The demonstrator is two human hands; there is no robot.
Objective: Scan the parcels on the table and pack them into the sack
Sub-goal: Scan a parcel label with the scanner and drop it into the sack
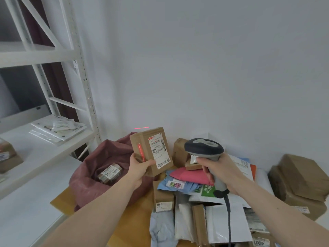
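White wall (195,59) fills most of what I see, with the white shelving rack (46,56) standing off to my left, a stack of flat white mailers (58,130) lying on its shelf. Below me the bench (135,229) shows its yellow-brown top, and it carries a heap of parcels (204,202): brown cartons, white and pale blue poly bags, a pink mailer (189,176) on top of the pile. Two bigger brown boxes (300,182) sit stacked at the far right. The dark red sack (99,163) slumps open at the left end of the bench, and one taped parcel (109,172) already lies inside its mouth. My left hand (138,169) grips a brown cardboard box (151,150) from below, thumb across its front corner, holding it upright above the sack's right edge with the white shipping label (159,149) turned toward me. My right hand (216,170) is wrapped round the handle of the grey barcode scanner (204,148), its head pointing at the box, its black cable (228,220) dropping down over the parcels. A thin red scan line (141,128) glows on the wall just above the box's top edge.
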